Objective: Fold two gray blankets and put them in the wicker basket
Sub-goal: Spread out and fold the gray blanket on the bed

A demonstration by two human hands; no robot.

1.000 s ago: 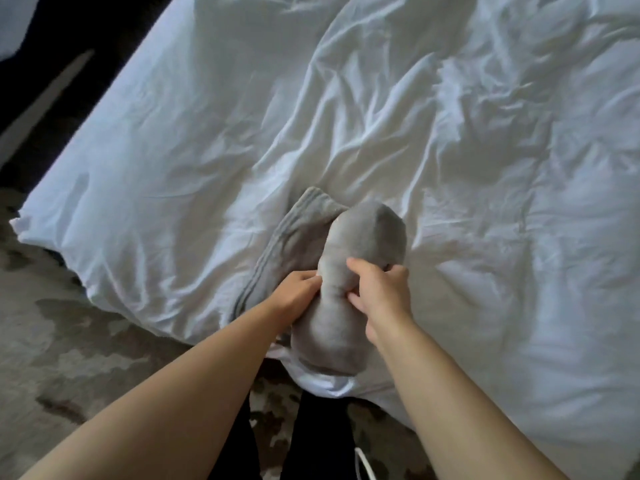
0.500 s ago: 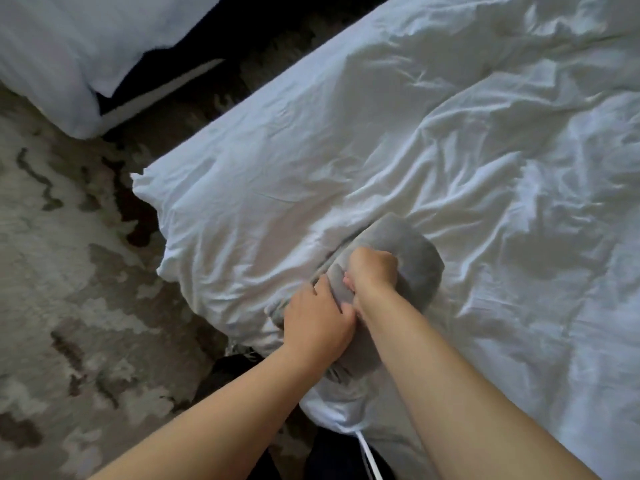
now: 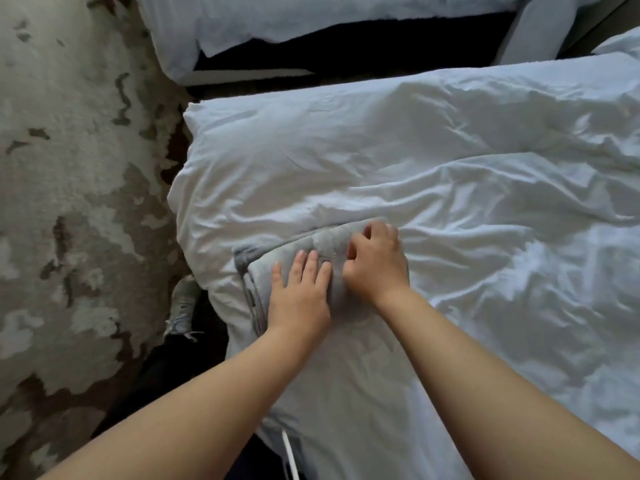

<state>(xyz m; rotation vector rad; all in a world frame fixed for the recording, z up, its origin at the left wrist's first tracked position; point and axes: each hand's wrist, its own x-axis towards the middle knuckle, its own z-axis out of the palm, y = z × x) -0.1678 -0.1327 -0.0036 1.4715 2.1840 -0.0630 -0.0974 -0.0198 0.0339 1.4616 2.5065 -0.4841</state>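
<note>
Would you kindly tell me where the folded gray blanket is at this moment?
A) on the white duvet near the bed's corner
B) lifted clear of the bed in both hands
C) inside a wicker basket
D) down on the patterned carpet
A: the gray blanket lies folded on the white duvet, with the left hand flat on top of it and the right hand resting on it with curled fingers.

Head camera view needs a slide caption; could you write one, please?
Left hand presses flat while right hand grips a folded gray fleece blanket on a rumpled white duvet.
</note>
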